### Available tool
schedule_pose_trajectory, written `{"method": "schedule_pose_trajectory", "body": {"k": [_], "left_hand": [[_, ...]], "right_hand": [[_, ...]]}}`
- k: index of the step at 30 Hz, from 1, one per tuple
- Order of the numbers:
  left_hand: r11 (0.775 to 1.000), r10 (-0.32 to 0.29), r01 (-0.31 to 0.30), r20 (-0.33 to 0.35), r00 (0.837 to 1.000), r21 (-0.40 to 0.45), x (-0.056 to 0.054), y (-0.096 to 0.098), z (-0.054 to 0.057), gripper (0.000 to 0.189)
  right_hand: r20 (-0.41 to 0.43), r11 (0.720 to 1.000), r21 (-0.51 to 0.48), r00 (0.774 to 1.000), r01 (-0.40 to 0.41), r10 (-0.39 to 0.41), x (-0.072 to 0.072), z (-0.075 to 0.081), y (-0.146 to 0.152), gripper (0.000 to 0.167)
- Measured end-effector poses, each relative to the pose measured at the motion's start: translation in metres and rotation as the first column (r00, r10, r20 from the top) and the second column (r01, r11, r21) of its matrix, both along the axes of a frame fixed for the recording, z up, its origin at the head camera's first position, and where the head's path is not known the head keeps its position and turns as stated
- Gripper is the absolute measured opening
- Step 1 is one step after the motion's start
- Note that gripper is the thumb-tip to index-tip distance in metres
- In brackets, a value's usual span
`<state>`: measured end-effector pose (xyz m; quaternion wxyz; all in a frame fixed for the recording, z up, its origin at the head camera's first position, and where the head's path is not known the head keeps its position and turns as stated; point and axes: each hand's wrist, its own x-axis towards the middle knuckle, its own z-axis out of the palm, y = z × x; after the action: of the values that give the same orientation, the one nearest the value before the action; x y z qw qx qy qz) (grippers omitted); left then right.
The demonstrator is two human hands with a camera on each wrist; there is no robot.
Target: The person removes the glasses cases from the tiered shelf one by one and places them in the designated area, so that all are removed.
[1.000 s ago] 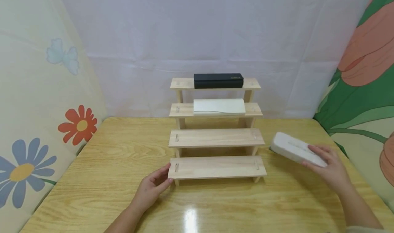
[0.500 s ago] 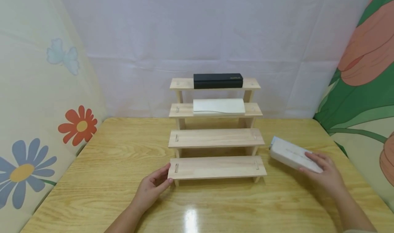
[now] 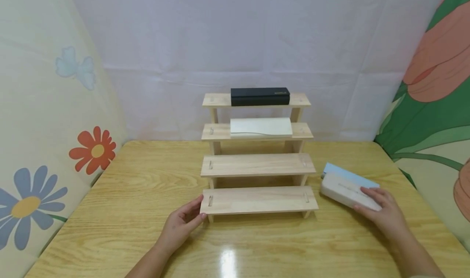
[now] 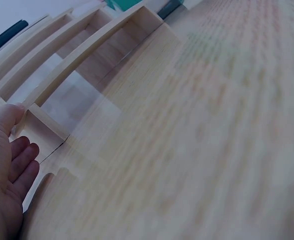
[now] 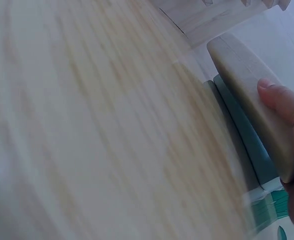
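Observation:
My right hand point(image 3: 382, 212) holds a white glasses case point(image 3: 346, 191), rounded at the corners and marked faintly on top. Thumb and fingers lie on opposite sides of its near end. Just behind it in the head view is a light blue case point(image 3: 352, 175); in the right wrist view this blue case point(image 5: 247, 130) lies on the table close under the white one. A stepped wooden display stand point(image 3: 258, 200) stands in the middle. My left hand point(image 3: 180, 225) grips the left end of its lowest board, with the thumb point(image 4: 7, 117) at the front corner.
A black case point(image 3: 260, 96) lies on the top board of the stand, and another white case point(image 3: 260, 127) with a wavy flap edge on the board below. The wood-grain table point(image 3: 147, 188) meets a white cloth point(image 3: 238, 37) behind and flowered panels at both sides.
My right hand has moved the white glasses case slightly left and toward me, uncovering more of the light blue case behind it. The left hand and the stand stay put.

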<state>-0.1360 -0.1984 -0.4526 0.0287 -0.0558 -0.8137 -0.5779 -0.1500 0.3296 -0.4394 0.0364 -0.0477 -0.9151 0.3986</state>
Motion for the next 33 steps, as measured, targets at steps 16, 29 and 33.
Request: {"method": "schedule_pose_trajectory", "body": {"k": [16, 29, 33], "left_hand": [[0.999, -0.013, 0.013, -0.008, 1.0, 0.029, 0.001, 0.0, -0.001, 0.052], [0.999, -0.007, 0.007, -0.007, 1.0, 0.037, 0.001, 0.0, -0.001, 0.052], [0.999, -0.007, 0.007, -0.002, 1.0, 0.04, 0.001, 0.0, 0.0, 0.052]], "right_hand": [[-0.033, 0.985, 0.164, 0.998, -0.046, 0.052, -0.002, -0.007, -0.002, 0.076], [-0.055, 0.977, 0.208, 0.996, -0.057, 0.07, -0.004, -0.011, 0.0, 0.077], [-0.06, 0.976, 0.211, 0.996, -0.056, 0.07, -0.005, -0.012, 0.0, 0.076]]}}
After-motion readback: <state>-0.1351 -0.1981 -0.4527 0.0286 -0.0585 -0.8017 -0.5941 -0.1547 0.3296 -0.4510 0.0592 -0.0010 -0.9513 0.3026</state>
